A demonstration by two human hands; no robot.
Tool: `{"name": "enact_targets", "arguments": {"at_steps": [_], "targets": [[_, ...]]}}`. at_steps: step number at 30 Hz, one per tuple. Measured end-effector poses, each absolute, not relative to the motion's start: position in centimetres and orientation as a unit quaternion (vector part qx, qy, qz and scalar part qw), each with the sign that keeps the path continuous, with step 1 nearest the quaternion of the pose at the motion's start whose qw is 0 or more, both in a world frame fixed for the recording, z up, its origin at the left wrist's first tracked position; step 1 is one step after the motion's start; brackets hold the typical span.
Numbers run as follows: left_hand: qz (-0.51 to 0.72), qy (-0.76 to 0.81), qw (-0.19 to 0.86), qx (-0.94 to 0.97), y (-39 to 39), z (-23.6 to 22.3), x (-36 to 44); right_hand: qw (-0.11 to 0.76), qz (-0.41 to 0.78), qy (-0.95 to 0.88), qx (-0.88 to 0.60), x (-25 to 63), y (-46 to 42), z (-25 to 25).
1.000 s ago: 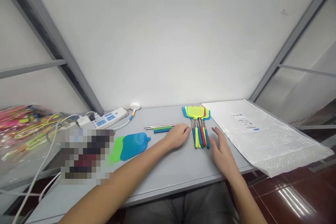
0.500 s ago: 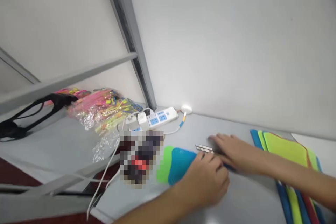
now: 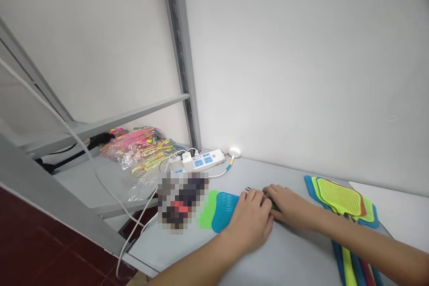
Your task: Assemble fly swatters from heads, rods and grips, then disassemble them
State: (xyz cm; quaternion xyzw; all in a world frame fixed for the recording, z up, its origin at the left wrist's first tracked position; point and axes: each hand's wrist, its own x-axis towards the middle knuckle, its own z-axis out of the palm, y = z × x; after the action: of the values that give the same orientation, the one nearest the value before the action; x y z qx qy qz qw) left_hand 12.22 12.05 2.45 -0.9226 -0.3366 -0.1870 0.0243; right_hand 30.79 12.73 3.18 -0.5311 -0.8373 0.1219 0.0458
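Left hand (image 3: 251, 219) just right of the blue swatter head (image 3: 224, 212), back upward, fingers bent and drawn together at the near side of the thin metal rods (image 3: 248, 188); cannot tell whether pinching anything, with thumb and fingertips out of sight. Right hand (image 3: 284, 205) a little farther right of the blue swatter head, close up against the left, fingers stretched leftward and pinching, with the thumb, a green handle (image 3: 275, 208) visible only as a sliver.

Rods also right of the blue swatter head, near its far right corner, mostly hidden by fingers; bare ends side by side, pointing left and away, long axis slanting from there back rightward to the green handle, low over the counter (image 3: 288, 259). Cannot tell whether joined to that handle.

Blue swatter head itself flat, long axis roughly left to right, right end hidden by the left hand. Light green swatter head (image 3: 206, 212) at its left, partly beneath it. White power strip (image 3: 209, 159) beyond it, slightly left. Well to its right, stacked swatters (image 3: 340, 196), heads pointing away, handles pointing toward the near edge, middle crossed by the right forearm (image 3: 355, 233).
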Motion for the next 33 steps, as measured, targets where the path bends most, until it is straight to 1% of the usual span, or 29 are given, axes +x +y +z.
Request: {"name": "enact_targets", "arguments": {"at_steps": [5,11,22,26,33], "targets": [[-0.170,-0.353,0.046,-0.919,13.1,3.6,11.3,0.046,0.109,-0.828,-0.548,30.6,12.3,3.9],[-0.151,-0.348,0.041,-0.924,15.0,4.7,9.1,0.058,0.120,-0.813,-0.566,30.5,11.7,4.2],[-0.112,-0.285,0.014,-0.952,14.2,3.5,10.5,0.058,0.174,-0.797,-0.576,32.2,13.2,4.0],[-0.091,-0.294,0.010,-0.951,13.4,3.4,11.3,0.017,0.198,-0.797,-0.571,32.7,14.8,4.0],[-0.085,-0.273,0.009,-0.958,13.0,3.0,11.4,-0.044,0.199,-0.788,-0.580,32.0,17.1,4.5]]}}
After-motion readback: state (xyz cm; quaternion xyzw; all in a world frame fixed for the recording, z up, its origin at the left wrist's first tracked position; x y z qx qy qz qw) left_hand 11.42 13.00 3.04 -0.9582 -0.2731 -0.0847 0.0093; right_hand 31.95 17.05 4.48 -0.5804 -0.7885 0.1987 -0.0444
